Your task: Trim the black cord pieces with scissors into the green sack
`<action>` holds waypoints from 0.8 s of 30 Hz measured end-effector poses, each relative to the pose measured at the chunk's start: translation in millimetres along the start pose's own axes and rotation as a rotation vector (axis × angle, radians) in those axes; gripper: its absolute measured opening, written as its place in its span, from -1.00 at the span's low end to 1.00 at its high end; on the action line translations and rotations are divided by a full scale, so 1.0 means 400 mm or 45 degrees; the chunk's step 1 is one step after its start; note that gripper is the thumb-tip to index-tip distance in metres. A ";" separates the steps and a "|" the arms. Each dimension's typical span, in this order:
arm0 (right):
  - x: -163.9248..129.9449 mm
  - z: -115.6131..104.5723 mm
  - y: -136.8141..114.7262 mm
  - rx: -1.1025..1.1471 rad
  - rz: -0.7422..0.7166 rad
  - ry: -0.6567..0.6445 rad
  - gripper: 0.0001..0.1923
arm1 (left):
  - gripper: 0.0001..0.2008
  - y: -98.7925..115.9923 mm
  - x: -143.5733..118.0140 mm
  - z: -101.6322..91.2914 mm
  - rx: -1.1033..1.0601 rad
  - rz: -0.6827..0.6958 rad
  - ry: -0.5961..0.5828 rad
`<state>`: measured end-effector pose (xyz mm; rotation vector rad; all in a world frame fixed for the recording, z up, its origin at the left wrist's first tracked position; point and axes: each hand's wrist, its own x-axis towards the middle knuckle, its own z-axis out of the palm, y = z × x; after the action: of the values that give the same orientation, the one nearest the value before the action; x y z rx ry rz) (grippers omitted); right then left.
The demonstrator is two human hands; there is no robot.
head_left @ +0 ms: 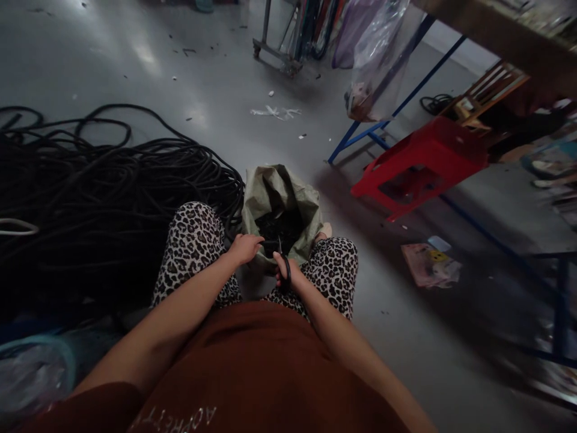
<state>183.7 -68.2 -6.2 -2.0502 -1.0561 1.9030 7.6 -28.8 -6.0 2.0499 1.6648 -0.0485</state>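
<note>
My right hand is closed round the black handles of a pair of scissors, whose blades point away from me over the sack. Just to the left, my left hand pinches the end of a black cord close to the blades. Below both hands a greenish woven sack stands open between my knees, with dark pieces inside that I cannot make out singly. A large tangled heap of black cord lies on the floor to my left.
A red plastic stool lies on its side at the right, by a blue-legged table. Printed packaging and white scraps litter the floor. A teal bin stands at the lower left, a wheeled rack at the back.
</note>
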 end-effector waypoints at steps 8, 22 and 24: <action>0.005 -0.001 0.006 -0.111 -0.023 0.050 -0.47 | -0.66 -0.008 0.006 0.010 -0.023 0.031 0.011; -0.003 -0.017 0.022 -0.257 -0.118 0.091 -0.47 | -0.66 -0.002 0.005 -0.007 0.041 -0.015 -0.021; -0.007 -0.021 0.021 -0.288 -0.133 0.086 -0.46 | -0.66 -0.003 0.006 -0.005 0.036 -0.020 -0.012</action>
<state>194.7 -73.1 -7.0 -2.1093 -1.3888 1.7212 6.3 -25.7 -5.3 2.0540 1.6842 -0.0873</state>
